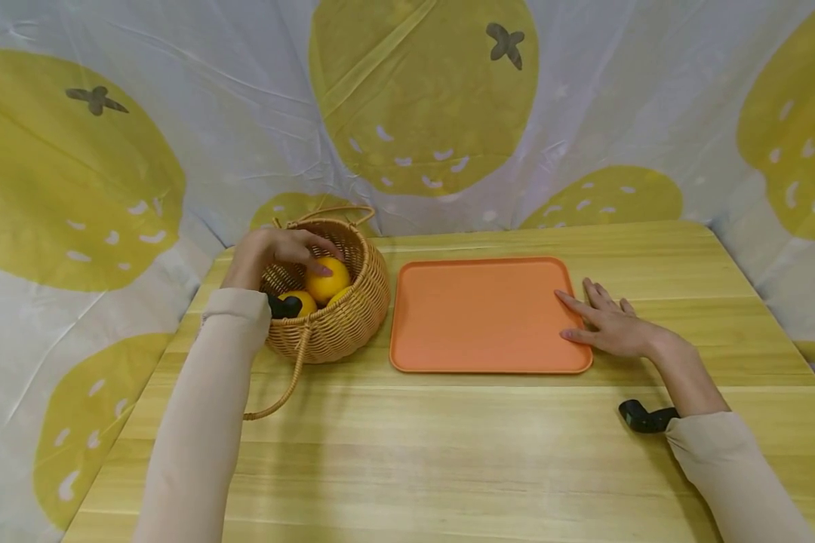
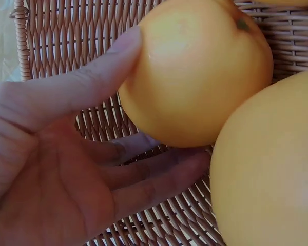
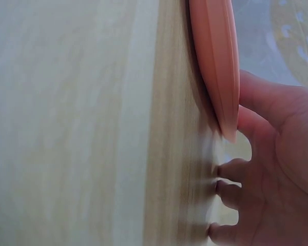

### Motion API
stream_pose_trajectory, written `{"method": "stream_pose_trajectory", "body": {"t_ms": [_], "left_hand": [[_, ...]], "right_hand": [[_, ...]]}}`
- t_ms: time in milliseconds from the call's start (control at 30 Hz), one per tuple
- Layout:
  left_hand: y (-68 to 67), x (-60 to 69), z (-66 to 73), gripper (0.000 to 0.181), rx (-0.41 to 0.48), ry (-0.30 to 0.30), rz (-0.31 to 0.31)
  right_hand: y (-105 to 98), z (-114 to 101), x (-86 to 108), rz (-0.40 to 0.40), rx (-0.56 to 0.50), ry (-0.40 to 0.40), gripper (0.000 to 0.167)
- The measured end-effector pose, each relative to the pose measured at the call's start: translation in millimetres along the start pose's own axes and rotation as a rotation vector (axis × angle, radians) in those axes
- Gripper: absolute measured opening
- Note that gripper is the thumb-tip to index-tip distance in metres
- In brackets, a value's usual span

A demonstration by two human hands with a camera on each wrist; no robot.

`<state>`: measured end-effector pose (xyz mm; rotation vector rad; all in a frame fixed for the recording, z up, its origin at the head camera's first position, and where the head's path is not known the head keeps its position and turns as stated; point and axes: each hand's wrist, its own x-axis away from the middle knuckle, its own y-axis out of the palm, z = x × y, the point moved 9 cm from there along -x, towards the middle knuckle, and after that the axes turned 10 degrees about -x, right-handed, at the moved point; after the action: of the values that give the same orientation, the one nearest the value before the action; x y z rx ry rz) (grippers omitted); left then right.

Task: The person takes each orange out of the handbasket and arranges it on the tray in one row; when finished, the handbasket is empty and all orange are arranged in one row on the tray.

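My left hand [image 1: 281, 249] reaches into a round wicker basket [image 1: 355, 323] and grips an orange [image 1: 327, 283]. In the left wrist view the thumb presses one side of this orange [image 2: 195, 77], and the other fingers curl beneath it. Another orange [image 2: 277, 164] lies close by in the basket. At the right end of a flat orange tray [image 1: 475, 317], my right hand [image 1: 614, 329] is spread out. Its thumb and index finger lie over the tray's rim. In the right wrist view the remaining fingers of that hand [image 3: 282, 169] touch the tabletop.
The wooden table [image 1: 448, 452] carries both basket and tray. One basket handle [image 1: 292, 385] droops onto the tabletop at the front, the other stands at the back. Behind the table hangs a fruit-print cloth [image 1: 421, 98]. A dark wrist device [image 1: 645, 417] juts from the right sleeve.
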<state>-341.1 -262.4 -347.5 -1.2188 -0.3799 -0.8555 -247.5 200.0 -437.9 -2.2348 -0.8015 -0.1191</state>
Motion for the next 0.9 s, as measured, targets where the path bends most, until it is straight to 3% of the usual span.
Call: {"method": "stream_pose_trajectory", "body": {"t_ms": [167, 267, 400, 633, 900], "left_hand": [[-3.8, 1.4, -2.3, 0.05, -0.006, -0.02, 0.038], [-4.7, 0.7, -2.0, 0.044, 0.018, 0.014, 0.05], [-1.8, -0.5, -1.2, 0.045, 0.046, 0.066, 0.008], [8.0, -0.7, -4.2, 0.056, 0.086, 0.066, -0.093], [10.4, -2.8, -4.8, 0.055, 0.106, 0.069, -0.087]], "right_hand": [[0, 0, -0.7, 0.002, 0.007, -0.002, 0.083], [-1, 0, -1.2, 0.003, 0.012, -0.001, 0.083], [-1, 0, -1.2, 0.003, 0.01, -0.001, 0.083], [0, 0, -1.4, 0.003, 0.008, -0.001, 0.083], [1, 2, -1.1, 0.001, -0.005, 0.001, 0.083]]}}
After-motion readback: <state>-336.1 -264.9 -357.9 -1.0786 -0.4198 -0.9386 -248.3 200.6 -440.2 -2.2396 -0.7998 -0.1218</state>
